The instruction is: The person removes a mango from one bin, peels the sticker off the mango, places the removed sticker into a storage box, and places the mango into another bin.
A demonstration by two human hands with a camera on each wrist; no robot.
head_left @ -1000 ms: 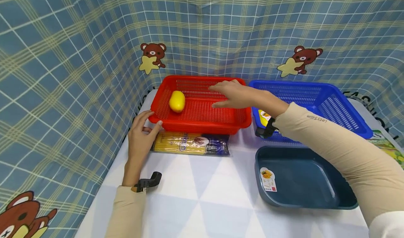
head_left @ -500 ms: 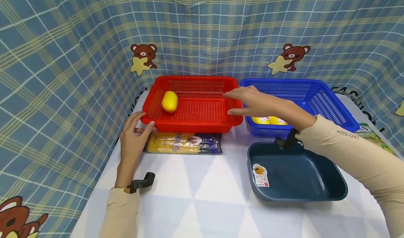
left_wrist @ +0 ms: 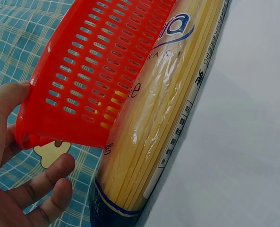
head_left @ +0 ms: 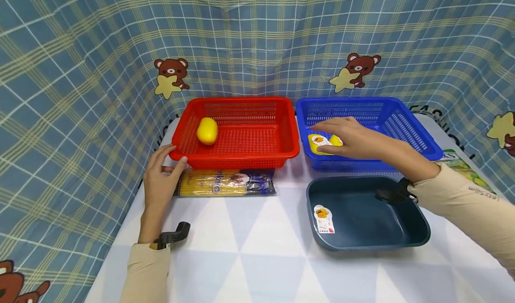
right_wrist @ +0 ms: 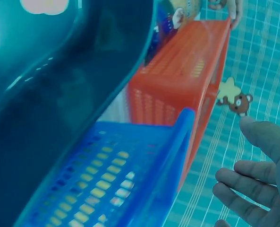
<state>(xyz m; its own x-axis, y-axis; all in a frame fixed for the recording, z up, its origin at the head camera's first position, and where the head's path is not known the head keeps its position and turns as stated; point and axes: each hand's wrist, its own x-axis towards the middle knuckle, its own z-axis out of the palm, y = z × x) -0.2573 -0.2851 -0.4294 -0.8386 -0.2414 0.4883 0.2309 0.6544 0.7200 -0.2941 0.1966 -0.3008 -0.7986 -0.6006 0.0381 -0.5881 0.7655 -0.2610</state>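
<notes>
Starting at the near edge, the white bench (head_left: 257, 254) carries a dark teal tray (head_left: 418, 238) on the right, a fruit sticker on its floor. Over to the left, the left hand (head_left: 158, 183) rests at the near-left corner of the red basket (head_left: 281, 115), thumb touching the rim and fingers relaxed, grasping nothing; the left wrist view shows that corner lying between thumb and loose fingers. Just beside that hand, a packet of spaghetti (head_left: 225, 183) lies flat along the basket's near wall, touching it, partly tucked under the rim.

Moving farther, inside the red basket sits a yellow lemon (head_left: 207, 130), at its left side, well apart from both hands. On the right, the blue basket (head_left: 418, 135) stands just beside the red one. The right hand (head_left: 350, 137) hovers over the blue basket's near-left part, fingers stretched out and released, holding nothing. Beneath its fingers lie yellow fruits with stickers (head_left: 319, 143); whether the fingers touch them, I cannot tell. Behind everything hangs the checked cloth (head_left: 257, 35) with little bear prints.
</notes>
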